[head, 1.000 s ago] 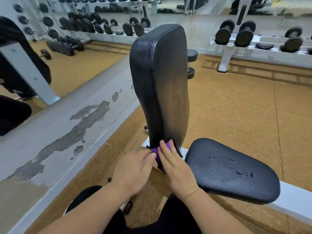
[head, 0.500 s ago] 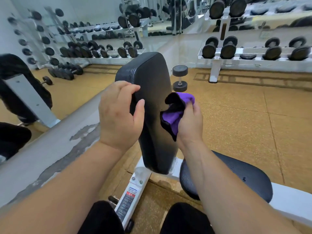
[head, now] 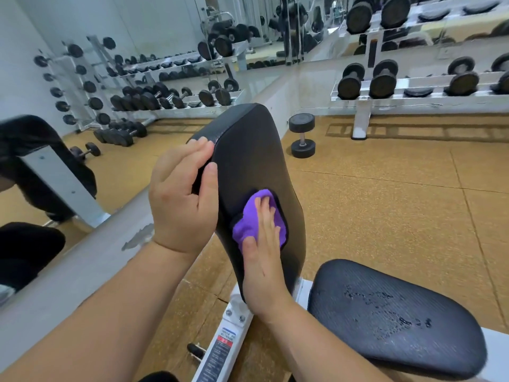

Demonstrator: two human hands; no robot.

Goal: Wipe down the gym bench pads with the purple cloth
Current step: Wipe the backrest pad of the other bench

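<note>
The black back pad (head: 249, 150) of the gym bench stands upright in the middle of the view. My left hand (head: 181, 199) grips its left edge near the top, fingers curled round the rim. My right hand (head: 263, 252) lies flat with straight fingers on the purple cloth (head: 249, 227), pressing it against the front face of the back pad about halfway up. The black seat pad (head: 394, 312) lies flat at the lower right, with wet spots on its surface. The white bench frame (head: 223, 346) runs below both pads.
A single dumbbell (head: 301, 135) stands on the cork-coloured floor just right of the back pad. White dumbbell racks (head: 418, 91) line the far wall and the back left. A mirror with a grey ledge (head: 82, 266) runs along the left.
My right hand has come down from beside the pad's upper right and now presses the cloth flat on the pad's face. My left hand still holds the pad's left edge.
</note>
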